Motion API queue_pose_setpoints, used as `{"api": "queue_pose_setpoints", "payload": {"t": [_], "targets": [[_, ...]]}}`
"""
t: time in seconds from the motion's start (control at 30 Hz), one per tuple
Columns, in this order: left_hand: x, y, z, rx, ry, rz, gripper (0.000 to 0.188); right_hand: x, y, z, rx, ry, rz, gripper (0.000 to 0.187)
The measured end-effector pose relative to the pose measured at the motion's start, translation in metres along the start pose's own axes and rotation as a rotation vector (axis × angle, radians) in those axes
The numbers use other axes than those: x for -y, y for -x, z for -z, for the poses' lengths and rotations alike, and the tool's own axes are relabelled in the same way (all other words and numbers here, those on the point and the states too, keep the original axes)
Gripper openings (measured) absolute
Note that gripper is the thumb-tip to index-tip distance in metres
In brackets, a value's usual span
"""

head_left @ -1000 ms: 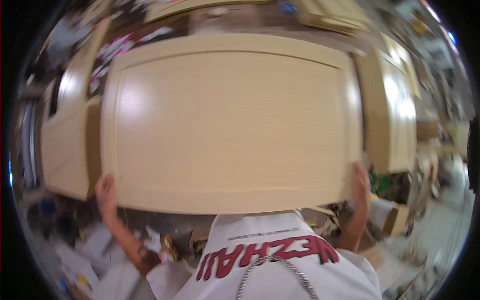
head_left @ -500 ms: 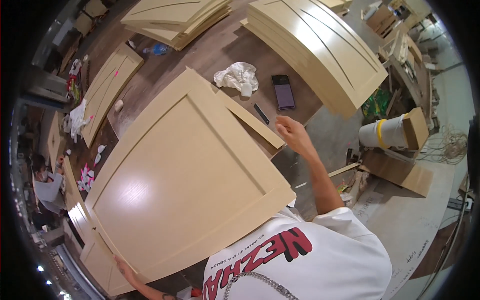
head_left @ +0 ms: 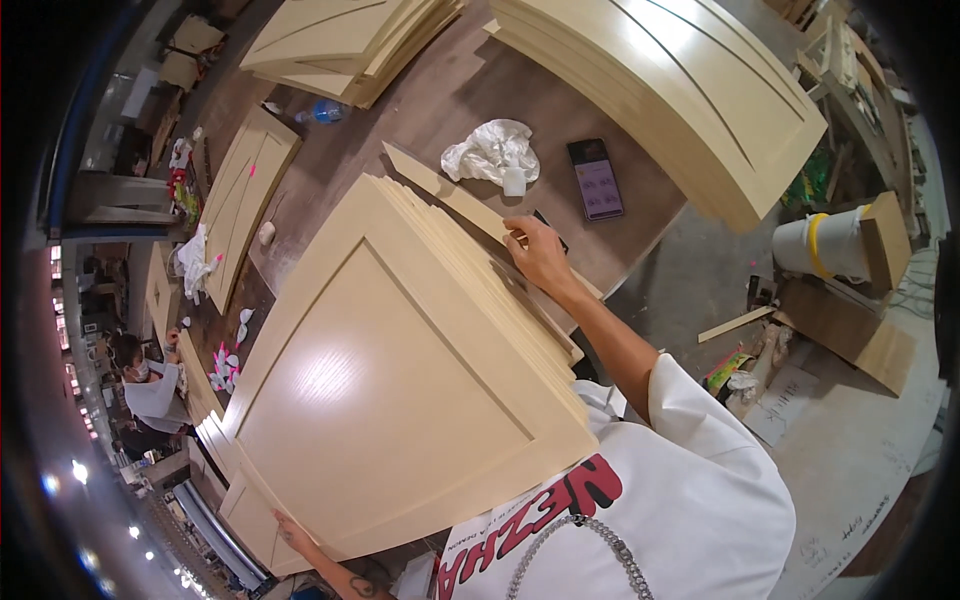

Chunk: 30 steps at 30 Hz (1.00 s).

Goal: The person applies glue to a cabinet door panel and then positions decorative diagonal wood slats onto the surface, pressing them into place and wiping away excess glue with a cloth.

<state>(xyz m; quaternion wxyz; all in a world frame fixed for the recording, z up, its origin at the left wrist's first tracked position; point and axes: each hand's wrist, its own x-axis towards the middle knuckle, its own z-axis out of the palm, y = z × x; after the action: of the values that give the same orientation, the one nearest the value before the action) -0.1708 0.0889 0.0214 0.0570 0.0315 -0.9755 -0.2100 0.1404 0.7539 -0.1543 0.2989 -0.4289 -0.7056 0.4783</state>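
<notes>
A large cream cabinet door panel [head_left: 370, 390] with a raised frame lies on top of a stack of similar panels [head_left: 470, 250], whose layered edges show along its right side. My left hand [head_left: 293, 533] is at the panel's lower left edge, fingers against it. Above a narrow cream strip [head_left: 440, 187] beside the stack, my right hand [head_left: 540, 252] is loosely curled, with a gap between thumb and forefinger and nothing seen in it. A flat black object [head_left: 564, 243] is partly hidden behind that hand.
Beyond the strip lie crumpled white cloth [head_left: 490, 152] and a phone [head_left: 597, 180]. Stacked panels stand at the far left [head_left: 330, 45] and far right [head_left: 670, 90]. A white bucket [head_left: 815, 246] lies at right. At far left, a person [head_left: 150, 385] works.
The top panel has shifted toward me, exposing the stack's edges and more of the strip. My right hand has moved left over the strip. The whole view has swung slightly.
</notes>
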Motion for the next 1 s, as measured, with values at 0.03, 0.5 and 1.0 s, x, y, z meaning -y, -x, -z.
{"api": "queue_pose_setpoints", "payload": {"t": [0.03, 0.5, 1.0], "targets": [[0.004, -0.003, 0.001, 0.039, 0.034, 0.078, 0.072, 0.0, -0.006, -0.001, -0.04, 0.005, 0.004, 0.025], [-0.029, 0.011, -0.004, 0.138, 0.126, 0.177, 0.064, -0.011, -0.084, 0.009, -0.192, 0.344, -0.224, 0.043], [0.018, 0.002, -0.007, 0.009, 0.165, 0.076, 0.068, -0.021, -0.12, -0.029, -0.174, 0.323, -0.376, 0.057]]}}
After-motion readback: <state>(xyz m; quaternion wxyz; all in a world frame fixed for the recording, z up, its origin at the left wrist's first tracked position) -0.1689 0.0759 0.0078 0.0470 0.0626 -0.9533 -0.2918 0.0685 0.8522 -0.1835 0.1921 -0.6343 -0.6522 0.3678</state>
